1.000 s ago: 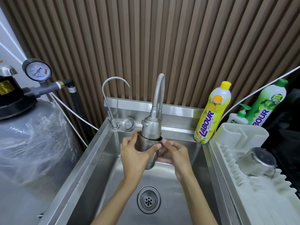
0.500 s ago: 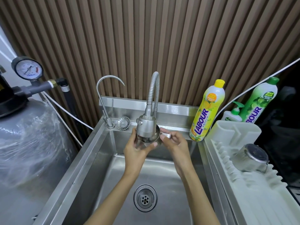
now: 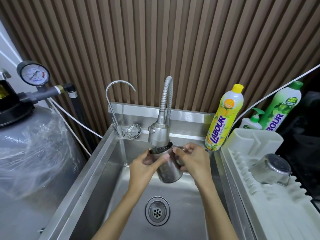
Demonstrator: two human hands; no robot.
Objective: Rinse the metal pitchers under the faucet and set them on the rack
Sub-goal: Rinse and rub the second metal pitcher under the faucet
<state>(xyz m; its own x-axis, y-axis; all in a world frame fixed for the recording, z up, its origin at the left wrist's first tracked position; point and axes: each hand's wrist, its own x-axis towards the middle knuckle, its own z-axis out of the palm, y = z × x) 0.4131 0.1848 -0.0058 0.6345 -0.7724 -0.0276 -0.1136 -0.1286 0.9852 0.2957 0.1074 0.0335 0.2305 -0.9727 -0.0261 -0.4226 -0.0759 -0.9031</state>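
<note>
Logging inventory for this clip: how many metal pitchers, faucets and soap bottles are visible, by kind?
Metal pitchers: 2, one held in both hands under the spray faucet, one upside down on the drying rack
Faucets: 2, spray faucet, thin gooseneck tap
Soap bottles: 3, yellow Labour, green Labour, pump bottle
Total: 7

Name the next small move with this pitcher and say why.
Probably tip the pitcher to pour it out over the sink: both hands, left hand and right hand, hold it, mouth under the faucet head.
</note>
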